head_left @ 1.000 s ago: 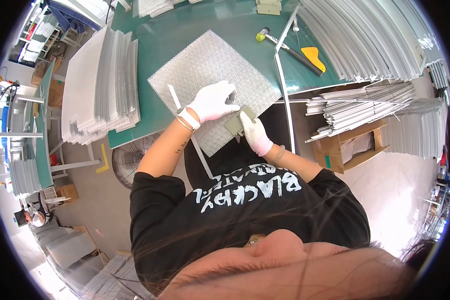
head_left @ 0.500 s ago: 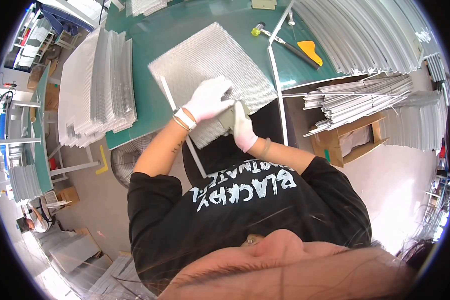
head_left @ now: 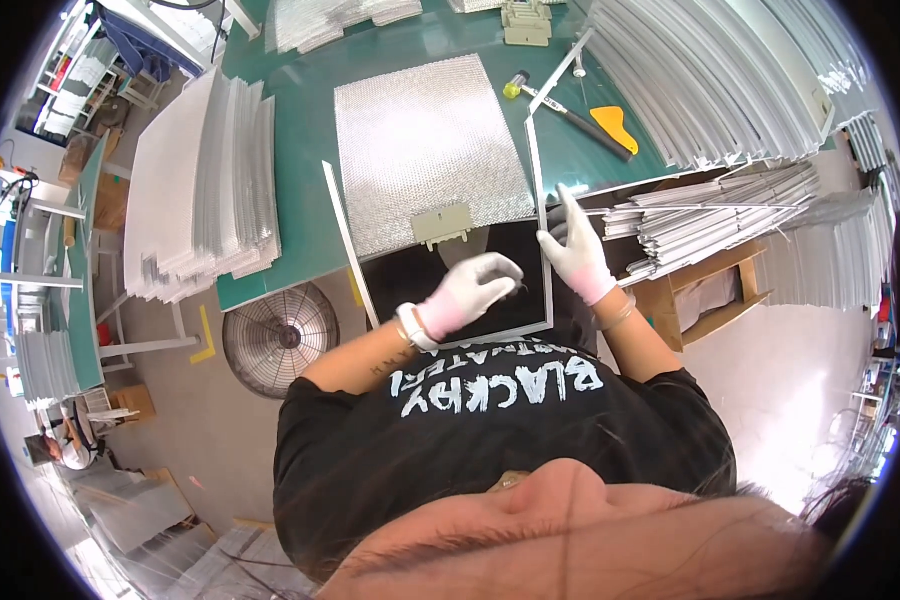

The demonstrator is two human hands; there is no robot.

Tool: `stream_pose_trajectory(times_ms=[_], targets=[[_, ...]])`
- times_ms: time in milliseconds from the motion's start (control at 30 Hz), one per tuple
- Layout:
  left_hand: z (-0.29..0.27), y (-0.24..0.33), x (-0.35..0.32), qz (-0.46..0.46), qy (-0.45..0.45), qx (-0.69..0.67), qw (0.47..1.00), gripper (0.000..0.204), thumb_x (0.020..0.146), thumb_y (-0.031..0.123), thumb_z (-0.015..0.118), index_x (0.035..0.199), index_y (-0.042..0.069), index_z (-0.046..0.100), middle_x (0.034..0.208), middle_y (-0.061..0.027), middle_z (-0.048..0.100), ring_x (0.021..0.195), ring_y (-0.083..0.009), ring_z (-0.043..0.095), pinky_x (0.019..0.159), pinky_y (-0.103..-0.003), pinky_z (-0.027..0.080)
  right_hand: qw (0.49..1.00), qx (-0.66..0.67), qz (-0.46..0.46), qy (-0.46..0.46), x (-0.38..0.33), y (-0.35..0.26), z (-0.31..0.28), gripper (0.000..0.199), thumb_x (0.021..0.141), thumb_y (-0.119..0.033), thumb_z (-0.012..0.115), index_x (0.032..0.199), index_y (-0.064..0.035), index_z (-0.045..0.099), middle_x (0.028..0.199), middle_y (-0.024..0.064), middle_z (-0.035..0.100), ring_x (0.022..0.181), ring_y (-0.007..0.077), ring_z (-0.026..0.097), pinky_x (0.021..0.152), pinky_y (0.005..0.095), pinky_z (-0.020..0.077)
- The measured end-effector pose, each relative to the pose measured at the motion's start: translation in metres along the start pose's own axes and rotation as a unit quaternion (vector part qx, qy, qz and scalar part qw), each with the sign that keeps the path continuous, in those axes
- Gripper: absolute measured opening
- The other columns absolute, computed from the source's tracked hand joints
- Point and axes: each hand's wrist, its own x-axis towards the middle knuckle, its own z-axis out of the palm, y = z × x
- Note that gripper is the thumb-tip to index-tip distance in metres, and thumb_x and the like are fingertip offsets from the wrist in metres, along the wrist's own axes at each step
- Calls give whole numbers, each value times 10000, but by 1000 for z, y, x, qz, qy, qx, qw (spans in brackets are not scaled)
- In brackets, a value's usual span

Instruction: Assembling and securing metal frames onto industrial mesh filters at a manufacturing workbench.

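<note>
Two changes: left hand (head_left: 470, 292) off the mesh (head_left: 425, 140), half-open; right hand (head_left: 581, 260) off the olive plate (head_left: 442, 222), spread beside the frame (head_left: 533, 165).

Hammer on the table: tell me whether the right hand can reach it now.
Probably yes: the hammer lies ahead of the right hand, mostly uncovered, though a white bar crosses it.

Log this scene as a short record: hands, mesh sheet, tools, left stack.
Left hand: gloved, curled, below the grey-green plate in the picture; grip unclear
Right hand: gloved, spread, beside a pale bar; contact unclear
Mesh sheet: over the green table, plate at its near edge
Tools: hammer, yellow tool, right of the sheet
Left stack: pale, thin sheets
</note>
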Motion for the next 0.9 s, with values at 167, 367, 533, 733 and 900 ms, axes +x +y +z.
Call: stream_pose_trajectory(times_ms=[167,367,533,733,900], targets=[[43,-12,52,69,71,-523,847,352,1007,261,508,1270,29,480,1193,-147,581,1099,-241,585,925,-377,487,997,35,-9,-63,-1,-5,7,685,791,-17,572,1448,-40,379,892,73,603,677,120,556,680,262,502],[51,-36,70,70,234,-549,800,260,1001,269,513,1123,39,522,1170,-154,591,1097,-271,587,923,-390,494,965,258,18,-43,-4,4,16,685,809,82,443,1473,-42,332,948,66,533,687,104,565,642,234,492],[13,-9,89,148,239,-639,716,198,992,221,494,1066,37,502,1115,-146,583,1077,-276,568,956,-402,471,915,393,59,-75,-1,-4,24,630,877,44,416,1489,-30,282,901,41,474,600,83,462,520,212,401],[-24,0,123,144,207,-616,746,283,975,205,545,1168,10,474,1126,-145,516,1073,-275,514,974,-428,436,877,455,106,-113,11,-6,40,528,989,-47,430,1496,-61,281,838,25,513,520,55,403,469,186,336],[-36,-2,128,164,185,-595,764,264,963,155,564,1158,-3,484,1123,-136,511,1060,-276,505,970,-446,439,832,524,127,-133,11,-8,40,522,1012,-71,409,1509,-77,249,843,44,536,493,66,379,458,207,336]])
